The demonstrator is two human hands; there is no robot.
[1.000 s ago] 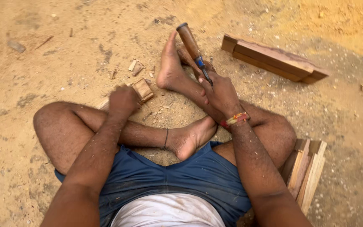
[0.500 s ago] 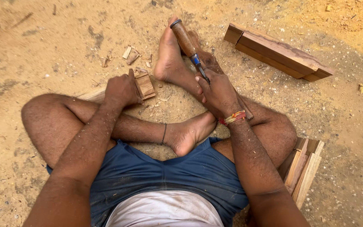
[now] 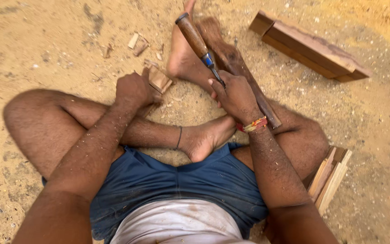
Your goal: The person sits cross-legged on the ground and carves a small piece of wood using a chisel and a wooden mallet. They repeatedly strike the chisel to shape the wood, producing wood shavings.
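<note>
1. On the sandy ground (image 3: 41, 40) you sit cross-legged, with your legs folded in front of you and both arms reaching forward.
2. Your right hand (image 3: 235, 96) is closed around a chisel (image 3: 199, 47); its grip wraps the metal shank just below the blue collar, and the brown wooden handle sticks up and away from you, tilted to the left.
3. Where the chisel's blade ends you cannot tell, because your fingers hide it.
4. Under that hand lies a long dark piece of wood (image 3: 244, 74), running from near your raised foot (image 3: 183, 58) down across your right leg; the foot rests just beside its far end.
5. A red and yellow thread band (image 3: 253, 125) sits on your right wrist.
6. Your left hand (image 3: 134, 89) is curled shut over a small pale wooden block (image 3: 160, 79) on the ground, knuckles up, with the block's end showing past your fingers.
7. Small wood chips (image 3: 136, 43) lie scattered on the sand beyond that block.
8. Your other foot (image 3: 206, 138) lies sole-up between your arms, close to your right wrist, with a thin dark anklet (image 3: 179, 138) above it.
9. Well apart to the upper right, a long reddish plank (image 3: 308, 47) lies on the sand.
10. Beside your right knee, a few short wooden strips (image 3: 332, 176) are stacked together.
</note>
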